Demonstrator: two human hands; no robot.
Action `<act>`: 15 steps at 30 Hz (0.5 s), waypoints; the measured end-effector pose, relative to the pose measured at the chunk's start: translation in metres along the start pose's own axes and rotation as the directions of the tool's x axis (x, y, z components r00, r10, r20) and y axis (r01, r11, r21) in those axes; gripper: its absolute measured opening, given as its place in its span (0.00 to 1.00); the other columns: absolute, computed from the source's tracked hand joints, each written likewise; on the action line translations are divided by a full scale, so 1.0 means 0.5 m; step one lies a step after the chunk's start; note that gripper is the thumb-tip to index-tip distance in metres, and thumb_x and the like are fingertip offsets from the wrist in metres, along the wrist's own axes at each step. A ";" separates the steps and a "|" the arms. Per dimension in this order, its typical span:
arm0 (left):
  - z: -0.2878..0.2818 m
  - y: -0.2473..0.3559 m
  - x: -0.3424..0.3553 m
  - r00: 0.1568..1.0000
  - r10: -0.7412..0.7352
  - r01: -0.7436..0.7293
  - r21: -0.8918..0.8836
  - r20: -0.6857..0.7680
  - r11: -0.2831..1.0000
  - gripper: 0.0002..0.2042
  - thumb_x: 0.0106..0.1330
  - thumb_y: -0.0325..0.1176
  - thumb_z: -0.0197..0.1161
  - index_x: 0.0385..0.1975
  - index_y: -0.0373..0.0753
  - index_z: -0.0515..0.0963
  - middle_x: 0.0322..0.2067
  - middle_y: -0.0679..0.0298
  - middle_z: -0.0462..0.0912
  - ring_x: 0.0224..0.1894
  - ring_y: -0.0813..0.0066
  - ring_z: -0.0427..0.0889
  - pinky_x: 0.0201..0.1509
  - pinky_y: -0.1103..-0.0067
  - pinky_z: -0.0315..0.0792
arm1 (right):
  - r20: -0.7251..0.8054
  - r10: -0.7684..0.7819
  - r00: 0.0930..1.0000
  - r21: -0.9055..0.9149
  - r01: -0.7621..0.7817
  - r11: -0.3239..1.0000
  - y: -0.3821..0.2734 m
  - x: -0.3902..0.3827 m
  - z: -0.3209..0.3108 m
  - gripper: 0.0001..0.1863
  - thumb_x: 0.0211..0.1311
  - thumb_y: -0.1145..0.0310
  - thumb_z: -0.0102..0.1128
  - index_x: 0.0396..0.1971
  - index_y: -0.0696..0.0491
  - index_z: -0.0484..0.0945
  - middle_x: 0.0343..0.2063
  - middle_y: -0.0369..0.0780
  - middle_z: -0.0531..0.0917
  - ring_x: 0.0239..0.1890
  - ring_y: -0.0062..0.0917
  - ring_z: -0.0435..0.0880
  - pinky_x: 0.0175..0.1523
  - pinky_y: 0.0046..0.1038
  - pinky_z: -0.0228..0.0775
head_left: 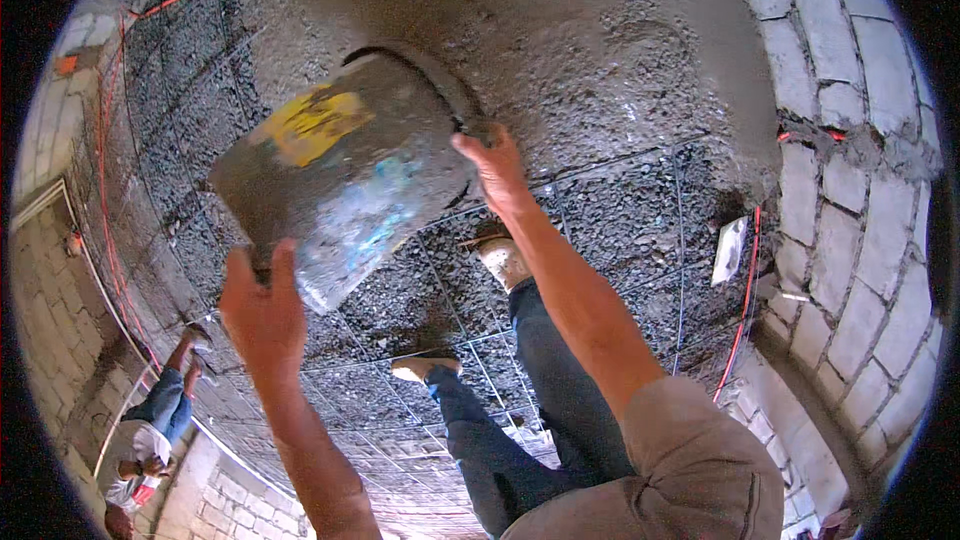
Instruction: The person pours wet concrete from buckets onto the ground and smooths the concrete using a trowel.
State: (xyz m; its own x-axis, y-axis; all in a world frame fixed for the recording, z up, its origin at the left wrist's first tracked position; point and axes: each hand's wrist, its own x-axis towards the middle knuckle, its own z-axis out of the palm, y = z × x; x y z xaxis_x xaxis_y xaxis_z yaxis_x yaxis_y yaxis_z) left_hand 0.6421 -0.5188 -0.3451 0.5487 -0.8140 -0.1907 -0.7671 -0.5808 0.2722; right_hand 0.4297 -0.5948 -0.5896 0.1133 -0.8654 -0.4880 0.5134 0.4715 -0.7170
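Observation:
I hold a grey, cement-smeared bucket (330,175) tilted on its side above the ground. Yellow and bluish-white patches mark its wall, and a dark rim curves along its far right end. At the near left end, my left hand (262,315) is closed on the bucket's lower edge. My right hand (498,170) grips it close to the rim, thumb on top. The bucket's inside is hidden from me. Beyond its rim lies wet grey concrete (600,60), spread over the gravel.
Wire mesh (560,210) lies over dark gravel (630,220) around my shoes (425,368). Block walls (840,210) rise on both sides. Orange tubing (740,325) runs along the right edge, beside a pale flat piece (730,250). Another person (150,440) is at the lower left.

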 end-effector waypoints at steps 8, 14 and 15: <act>0.022 0.300 -0.052 0.876 0.483 -0.482 0.059 0.002 0.874 0.17 0.60 0.43 0.62 0.32 0.33 0.71 0.29 0.50 0.76 0.25 0.48 0.77 0.29 0.63 0.73 | -0.267 -0.054 0.962 0.053 0.070 0.996 -0.187 -0.065 -0.201 0.25 0.61 0.60 0.56 0.55 0.57 0.68 0.49 0.38 0.76 0.50 0.29 0.74 0.56 0.33 0.67; 0.051 0.499 -0.125 0.822 0.566 -0.568 0.011 0.055 0.823 0.13 0.58 0.44 0.61 0.32 0.41 0.71 0.26 0.59 0.72 0.25 0.61 0.79 0.24 0.66 0.74 | -0.187 -0.087 0.979 0.213 0.127 0.969 -0.232 -0.087 -0.298 0.29 0.60 0.54 0.57 0.56 0.56 0.66 0.51 0.42 0.75 0.52 0.35 0.74 0.58 0.37 0.66; 0.059 0.527 -0.141 0.812 0.584 -0.583 0.031 -0.014 0.812 0.11 0.56 0.41 0.61 0.30 0.41 0.71 0.26 0.61 0.71 0.26 0.65 0.77 0.22 0.71 0.71 | -0.164 -0.074 0.984 0.215 0.108 0.971 -0.236 -0.086 -0.281 0.29 0.60 0.54 0.57 0.56 0.56 0.67 0.52 0.42 0.75 0.52 0.35 0.74 0.58 0.37 0.66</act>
State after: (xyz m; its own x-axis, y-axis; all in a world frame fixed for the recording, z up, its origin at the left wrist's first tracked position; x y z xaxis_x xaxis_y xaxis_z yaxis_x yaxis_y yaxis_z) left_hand 0.3913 -0.6146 -0.2878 0.0019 -0.9999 0.0171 -0.9531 0.0033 0.3026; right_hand 0.2448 -0.5892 -0.5538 -0.0655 -0.8584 -0.5088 0.6936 0.3274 -0.6417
